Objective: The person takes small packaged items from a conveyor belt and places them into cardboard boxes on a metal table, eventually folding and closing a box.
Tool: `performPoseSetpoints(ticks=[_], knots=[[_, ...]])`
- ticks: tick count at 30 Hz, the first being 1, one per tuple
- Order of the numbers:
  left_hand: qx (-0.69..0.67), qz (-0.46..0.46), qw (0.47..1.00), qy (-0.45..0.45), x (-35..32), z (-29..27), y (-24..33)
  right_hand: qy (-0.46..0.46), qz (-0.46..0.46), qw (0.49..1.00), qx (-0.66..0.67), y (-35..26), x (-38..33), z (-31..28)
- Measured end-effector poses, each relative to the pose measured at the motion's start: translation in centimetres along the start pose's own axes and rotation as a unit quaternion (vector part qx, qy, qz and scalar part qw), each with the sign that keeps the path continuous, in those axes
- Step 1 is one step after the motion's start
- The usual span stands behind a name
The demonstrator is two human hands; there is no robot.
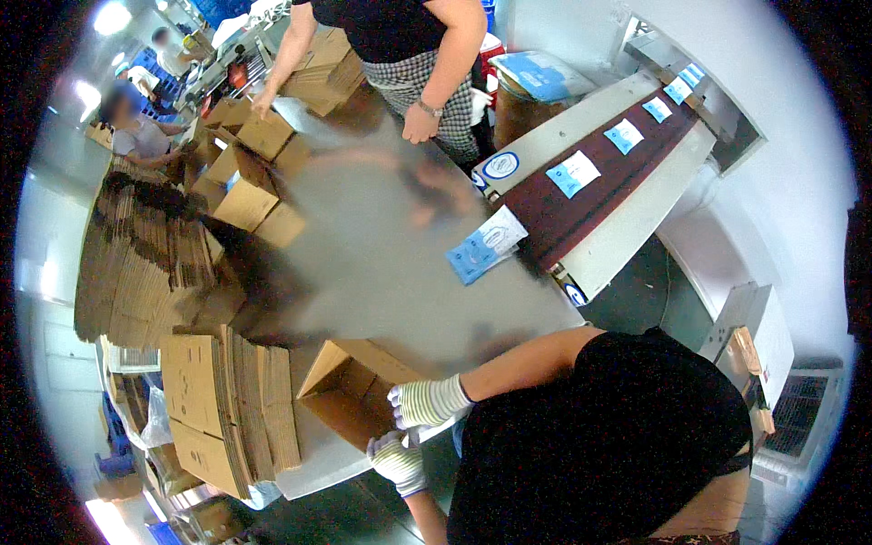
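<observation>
An open cardboard box [354,395] lies tilted at the near edge of the grey table [381,272], its opening showing a brown inside. My right hand [429,401], in a yellow-green and white striped glove, grips the box's near side with bent fingers. Just below it, my left hand [398,461], gloved the same way, is closed on the box's lower corner. Beside the box on the left stands a stack of flattened cardboard boxes [227,409].
A conveyor belt [581,195] carries blue-and-white packets [624,135]; one packet [487,243] lies on the table. Opened boxes [250,195] and a tall cardboard stack [145,254] stand at left. Across the table, a co-worker's hand [263,103] reaches to a box. Others work farther back.
</observation>
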State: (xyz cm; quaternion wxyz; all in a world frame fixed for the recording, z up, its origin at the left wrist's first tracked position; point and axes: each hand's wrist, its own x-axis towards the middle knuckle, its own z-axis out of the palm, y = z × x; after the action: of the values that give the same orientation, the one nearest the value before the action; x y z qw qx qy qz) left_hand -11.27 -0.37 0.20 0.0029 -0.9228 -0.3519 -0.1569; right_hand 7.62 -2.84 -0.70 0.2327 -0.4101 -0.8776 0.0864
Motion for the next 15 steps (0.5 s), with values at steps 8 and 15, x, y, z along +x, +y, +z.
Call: performPoseSetpoints(ticks=[8,15], knots=[[0.004,0.012,1.0,0.01,0.1,-1.3,2.4,0.057,0.261,0.944,0.191,9.2,-6.2,-9.9],[-0.016,-0.011,1.0,0.0,0.3,-1.3,4.0,-0.249,0.521,0.816,-0.025,24.0,-20.1,-14.3]])
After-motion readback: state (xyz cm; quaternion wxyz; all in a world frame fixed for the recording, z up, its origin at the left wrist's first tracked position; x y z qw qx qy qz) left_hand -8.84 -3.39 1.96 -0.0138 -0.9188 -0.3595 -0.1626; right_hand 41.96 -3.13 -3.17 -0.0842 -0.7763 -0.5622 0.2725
